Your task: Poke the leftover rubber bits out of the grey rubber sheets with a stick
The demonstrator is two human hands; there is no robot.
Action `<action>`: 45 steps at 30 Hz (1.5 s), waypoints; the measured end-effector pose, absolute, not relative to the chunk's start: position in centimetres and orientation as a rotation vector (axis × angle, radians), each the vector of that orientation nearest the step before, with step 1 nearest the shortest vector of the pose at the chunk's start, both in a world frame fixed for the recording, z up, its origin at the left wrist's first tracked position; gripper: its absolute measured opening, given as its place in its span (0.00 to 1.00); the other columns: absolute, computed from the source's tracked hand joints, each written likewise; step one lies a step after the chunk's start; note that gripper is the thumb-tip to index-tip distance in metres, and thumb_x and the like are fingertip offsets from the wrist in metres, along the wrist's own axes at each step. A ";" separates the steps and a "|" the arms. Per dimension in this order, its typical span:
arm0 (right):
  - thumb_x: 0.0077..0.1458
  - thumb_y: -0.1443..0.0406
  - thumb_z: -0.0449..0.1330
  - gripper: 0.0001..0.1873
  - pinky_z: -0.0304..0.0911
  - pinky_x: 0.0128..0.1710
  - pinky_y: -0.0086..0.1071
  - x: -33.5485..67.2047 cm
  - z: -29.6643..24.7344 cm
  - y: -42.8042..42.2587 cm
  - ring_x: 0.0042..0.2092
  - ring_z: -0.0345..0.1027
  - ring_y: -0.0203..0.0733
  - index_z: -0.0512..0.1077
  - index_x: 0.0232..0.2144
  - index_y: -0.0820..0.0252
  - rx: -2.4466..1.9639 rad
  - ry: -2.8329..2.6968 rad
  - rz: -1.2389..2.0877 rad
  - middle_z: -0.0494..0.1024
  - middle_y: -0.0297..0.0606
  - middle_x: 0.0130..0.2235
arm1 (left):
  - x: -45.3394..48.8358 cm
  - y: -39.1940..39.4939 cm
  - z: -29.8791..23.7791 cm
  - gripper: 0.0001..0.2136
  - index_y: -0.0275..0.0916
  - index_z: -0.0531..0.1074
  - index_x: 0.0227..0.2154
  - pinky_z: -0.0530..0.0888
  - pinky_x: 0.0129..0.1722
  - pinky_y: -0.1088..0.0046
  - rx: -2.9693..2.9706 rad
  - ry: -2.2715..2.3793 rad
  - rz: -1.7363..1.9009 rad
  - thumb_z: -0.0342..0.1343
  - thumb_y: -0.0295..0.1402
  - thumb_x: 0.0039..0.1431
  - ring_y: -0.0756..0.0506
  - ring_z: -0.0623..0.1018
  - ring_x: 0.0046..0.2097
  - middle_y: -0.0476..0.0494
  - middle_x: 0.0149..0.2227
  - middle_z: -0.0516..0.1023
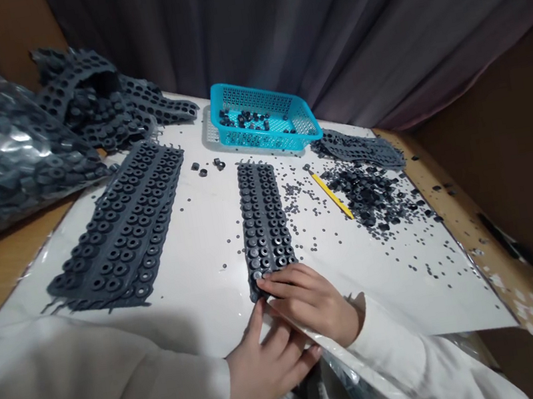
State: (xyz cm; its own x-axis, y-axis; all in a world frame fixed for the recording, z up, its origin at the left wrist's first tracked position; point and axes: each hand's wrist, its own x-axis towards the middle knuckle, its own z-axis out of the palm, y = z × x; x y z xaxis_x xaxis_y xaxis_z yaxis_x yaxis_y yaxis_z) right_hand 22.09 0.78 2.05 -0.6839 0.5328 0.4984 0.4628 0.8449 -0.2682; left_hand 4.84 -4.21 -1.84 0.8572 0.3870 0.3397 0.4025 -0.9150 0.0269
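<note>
Far left there's a fat clear plastic bag [1, 154] stuffed with dark rubber rings, with a crumpled heap of punched rubber sheets [93, 99] slumped just behind it. Next along, flat on a big white sheet [204, 250], is a wide grey rubber strip [119, 229] covered in rows of little rings.

Down at the near edge, the left hand [265, 368] comes in with its fingers loosely spread, tips right up by the near end of the middle strip [263, 227]. Can't tell if it's actually gripping anything. The right hand [307, 301] sits just beside it, fingers curled over that same end and pinching the strip, which lies lengthwise near the center of the white sheet.

Past that, at the far side, there's a bright blue plastic basket [264, 119] with loose rubber pieces inside. To the right, a yellow pencil [331, 196] lies at an angle next to a messy pile of rubber bits [367, 194], with tiny crumbs scattered all around it and another rubber sheet [360, 149] just beyond.
</note>
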 end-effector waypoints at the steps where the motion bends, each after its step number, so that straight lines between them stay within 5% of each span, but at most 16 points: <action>1: 0.59 0.72 0.56 0.04 0.70 0.44 0.42 22.1 2.1 0.8 0.50 0.71 0.46 0.69 0.33 0.63 -0.712 -2.467 0.123 0.78 0.48 0.47 | 4.9 -4.2 -1.9 0.15 0.51 0.68 0.52 0.54 0.51 0.46 -2.978 -0.635 -0.535 0.48 0.40 0.65 0.37 0.65 0.50 0.46 0.50 0.71; 9: 0.58 0.74 0.56 0.05 0.71 0.45 0.44 22.1 2.5 1.0 0.54 0.67 0.50 0.69 0.37 0.66 -0.750 -2.456 0.095 0.76 0.57 0.48 | 5.0 -4.4 -2.3 0.15 0.52 0.69 0.52 0.53 0.53 0.45 -2.957 -0.655 -0.556 0.50 0.41 0.64 0.35 0.64 0.54 0.46 0.53 0.69; 15: 0.59 0.71 0.56 0.05 0.70 0.46 0.41 22.3 1.9 1.1 0.51 0.70 0.43 0.68 0.37 0.59 -1.034 -2.088 0.469 0.77 0.46 0.47 | 4.9 -4.0 -1.5 0.14 0.50 0.69 0.52 0.53 0.54 0.46 -2.922 -0.631 -0.577 0.46 0.38 0.66 0.37 0.63 0.56 0.48 0.55 0.68; 22: 0.59 0.65 0.58 0.03 0.66 0.50 0.42 22.3 1.9 1.2 0.52 0.68 0.43 0.71 0.34 0.59 -1.008 -2.116 0.755 0.79 0.45 0.46 | 4.9 -4.0 -1.4 0.14 0.50 0.68 0.52 0.53 0.55 0.45 -2.930 -0.675 -0.581 0.46 0.38 0.66 0.37 0.65 0.53 0.48 0.53 0.69; 37: 0.58 0.66 0.59 0.04 0.66 0.45 0.41 22.6 2.7 2.5 0.49 0.69 0.44 0.69 0.36 0.60 -0.815 -2.441 0.372 0.79 0.44 0.46 | 5.1 -4.0 -1.5 0.13 0.50 0.70 0.50 0.45 0.58 0.42 -2.891 -0.677 -0.634 0.46 0.39 0.66 0.38 0.64 0.52 0.49 0.53 0.70; 45: 0.59 0.71 0.57 0.01 0.67 0.41 0.40 22.6 2.9 4.1 0.47 0.69 0.44 0.69 0.34 0.62 -0.578 -2.579 0.086 0.78 0.46 0.47 | 5.1 -4.0 -1.7 0.13 0.51 0.69 0.51 0.52 0.57 0.45 -2.877 -0.666 -0.617 0.46 0.40 0.66 0.39 0.66 0.52 0.48 0.57 0.67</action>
